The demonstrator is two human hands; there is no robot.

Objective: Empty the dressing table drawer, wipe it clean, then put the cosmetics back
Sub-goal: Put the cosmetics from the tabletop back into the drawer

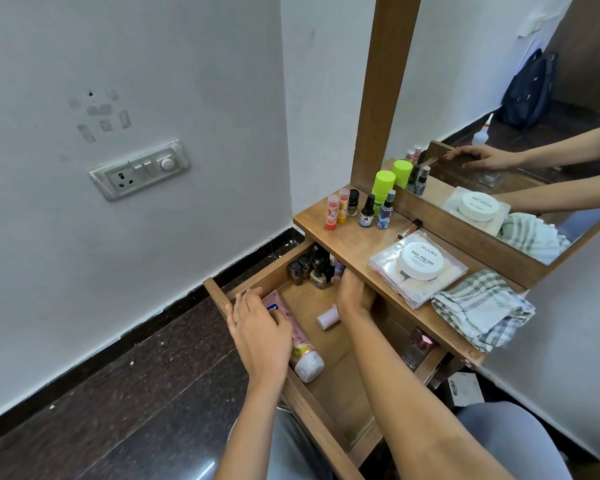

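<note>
Bright, soft, even light; pale glare on the near dark polished stone floor (125,403); wide-angle edges bend.

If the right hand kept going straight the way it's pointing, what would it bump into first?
Most likely the nail polish bottles clustered at the back of the drawer, just beyond the right hand. Its fingertips are hidden, so it may already touch one.
</note>
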